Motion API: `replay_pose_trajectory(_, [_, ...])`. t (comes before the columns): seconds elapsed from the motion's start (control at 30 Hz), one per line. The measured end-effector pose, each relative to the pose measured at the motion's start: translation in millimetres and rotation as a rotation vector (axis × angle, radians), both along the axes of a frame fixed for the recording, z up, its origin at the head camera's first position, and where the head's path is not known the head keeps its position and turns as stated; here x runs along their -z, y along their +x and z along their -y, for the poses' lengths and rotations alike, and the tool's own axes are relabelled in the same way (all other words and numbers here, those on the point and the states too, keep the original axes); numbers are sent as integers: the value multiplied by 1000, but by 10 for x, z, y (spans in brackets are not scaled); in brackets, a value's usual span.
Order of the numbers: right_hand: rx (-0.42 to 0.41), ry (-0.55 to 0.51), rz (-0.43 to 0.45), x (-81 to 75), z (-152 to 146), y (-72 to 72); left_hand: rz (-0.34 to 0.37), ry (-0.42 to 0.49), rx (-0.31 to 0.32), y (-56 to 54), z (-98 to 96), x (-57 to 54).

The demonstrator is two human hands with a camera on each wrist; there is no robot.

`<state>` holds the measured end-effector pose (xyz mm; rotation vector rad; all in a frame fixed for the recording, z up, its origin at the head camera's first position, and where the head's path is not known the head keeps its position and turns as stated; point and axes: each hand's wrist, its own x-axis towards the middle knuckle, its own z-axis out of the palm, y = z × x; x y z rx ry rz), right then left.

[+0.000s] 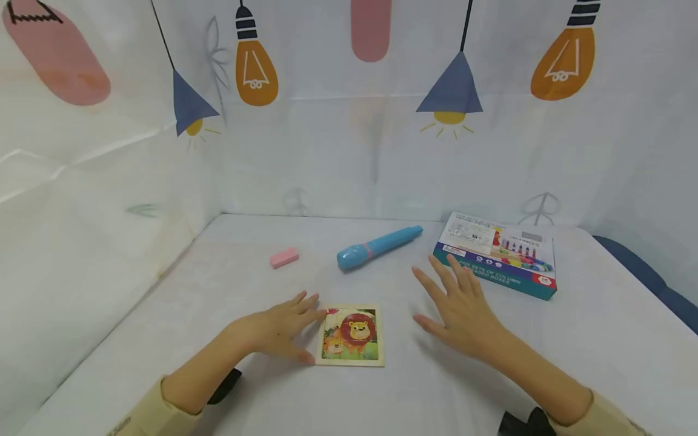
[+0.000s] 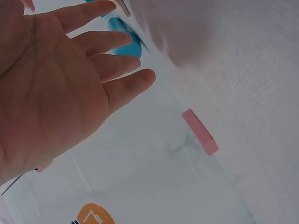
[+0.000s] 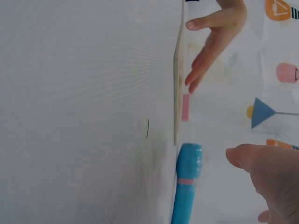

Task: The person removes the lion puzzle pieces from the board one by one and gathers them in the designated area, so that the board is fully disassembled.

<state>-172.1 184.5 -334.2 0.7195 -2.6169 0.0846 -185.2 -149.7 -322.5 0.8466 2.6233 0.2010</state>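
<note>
A small square picture puzzle with a lion on it and a pale wooden rim lies flat on the white table. Beside its left edge is my left hand, fingers spread; whether the fingertips touch the rim I cannot tell. In the left wrist view the palm faces the camera and holds nothing. To the right of the puzzle, apart from it, my right hand hovers with spread fingers and nothing in it. Only its thumb and part of the hand show in the right wrist view.
A blue flashlight-shaped thing with a pink band lies behind the puzzle. Left of it is a pink block. Just beyond my right hand sits a printed box. White patterned cloth hangs behind the table and along its left.
</note>
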Motion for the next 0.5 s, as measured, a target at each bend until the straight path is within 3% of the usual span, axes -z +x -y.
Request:
replay_pose_trajectory(0.13, [-5,-3,49,31,33,5,59,1,-33,-21,-25,19])
replay_pose_trajectory(0.27, [-47,-39,119,73,111,-11,106,24,-23,-15,-53,43])
replay_pose_trajectory(0.5, [-111,-108,398,146,304,-62,128,37,14,20,-89,52])
